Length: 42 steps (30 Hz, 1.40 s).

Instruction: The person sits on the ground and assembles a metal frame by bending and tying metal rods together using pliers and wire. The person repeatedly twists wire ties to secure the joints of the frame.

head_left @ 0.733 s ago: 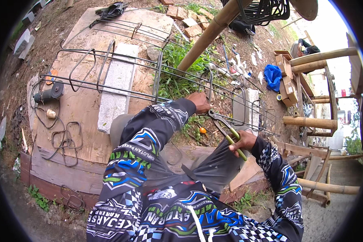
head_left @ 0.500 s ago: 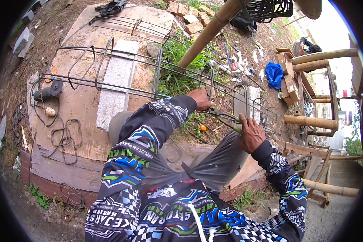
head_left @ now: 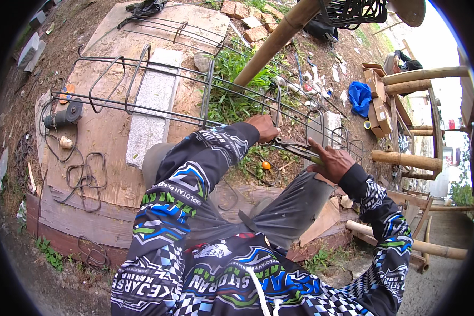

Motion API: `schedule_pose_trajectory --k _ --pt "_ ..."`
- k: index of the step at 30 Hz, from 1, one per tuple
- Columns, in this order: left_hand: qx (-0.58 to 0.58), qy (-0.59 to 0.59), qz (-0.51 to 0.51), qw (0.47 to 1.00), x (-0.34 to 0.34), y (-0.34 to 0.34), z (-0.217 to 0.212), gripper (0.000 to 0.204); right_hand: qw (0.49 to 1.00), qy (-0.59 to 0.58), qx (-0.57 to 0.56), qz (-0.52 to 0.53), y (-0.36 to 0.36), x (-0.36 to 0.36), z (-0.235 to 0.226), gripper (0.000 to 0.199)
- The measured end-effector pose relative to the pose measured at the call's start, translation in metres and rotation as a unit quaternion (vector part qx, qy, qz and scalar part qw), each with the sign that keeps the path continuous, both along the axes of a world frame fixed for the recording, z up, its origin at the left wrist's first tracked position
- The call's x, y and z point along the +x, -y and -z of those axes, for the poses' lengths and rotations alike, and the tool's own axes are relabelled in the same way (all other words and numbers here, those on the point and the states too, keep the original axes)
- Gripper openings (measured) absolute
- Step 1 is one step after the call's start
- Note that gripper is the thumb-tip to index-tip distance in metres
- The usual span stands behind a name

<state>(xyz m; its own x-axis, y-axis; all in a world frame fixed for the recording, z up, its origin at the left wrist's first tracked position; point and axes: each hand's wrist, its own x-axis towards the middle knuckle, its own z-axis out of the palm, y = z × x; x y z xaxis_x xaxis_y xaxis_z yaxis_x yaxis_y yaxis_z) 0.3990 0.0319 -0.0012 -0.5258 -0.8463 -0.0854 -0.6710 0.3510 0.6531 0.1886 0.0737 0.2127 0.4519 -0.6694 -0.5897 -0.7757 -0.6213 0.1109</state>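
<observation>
Outdoors, plywood sheets (head_left: 110, 131) lie on bare dirt with a long rebar cage (head_left: 195, 100) across them. Several bent ties already ring the bars; the near end looks unfinished, I judge. Its long axis runs from far left toward the right. The left hand (head_left: 263, 128) grips a bar, and the right hand (head_left: 329, 163) closes round pincers (head_left: 292, 147) at the cage's right end.

I see bare dirt ground (head_left: 58, 31) in daylight, plywood sheets (head_left: 105, 131) laid over it, grass (head_left: 231, 68) behind, bamboo poles (head_left: 405, 158) right.
</observation>
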Motion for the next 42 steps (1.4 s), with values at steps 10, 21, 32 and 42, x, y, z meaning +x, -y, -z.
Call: schedule_pose_trajectory --k 10,21,32,42 --pt "-0.048 0.007 0.03 0.998 0.0 -0.01 -0.021 0.044 0.611 0.334 0.351 0.626 -0.093 -0.005 0.063 0.047" --pt "0.073 0.016 0.028 0.997 0.011 -0.011 -0.052 0.041 0.755 0.324 0.267 0.504 -0.089 -0.018 0.078 0.045" --pt "0.153 -0.074 -0.105 0.98 0.009 -0.014 -0.048 0.053 0.52 0.405 0.446 0.606 -0.078 -0.009 0.058 0.028" --pt "0.118 -0.027 -0.06 0.991 -0.006 -0.005 -0.023 0.053 0.958 0.077 -0.257 -0.102 -0.051 0.007 -0.015 0.045"
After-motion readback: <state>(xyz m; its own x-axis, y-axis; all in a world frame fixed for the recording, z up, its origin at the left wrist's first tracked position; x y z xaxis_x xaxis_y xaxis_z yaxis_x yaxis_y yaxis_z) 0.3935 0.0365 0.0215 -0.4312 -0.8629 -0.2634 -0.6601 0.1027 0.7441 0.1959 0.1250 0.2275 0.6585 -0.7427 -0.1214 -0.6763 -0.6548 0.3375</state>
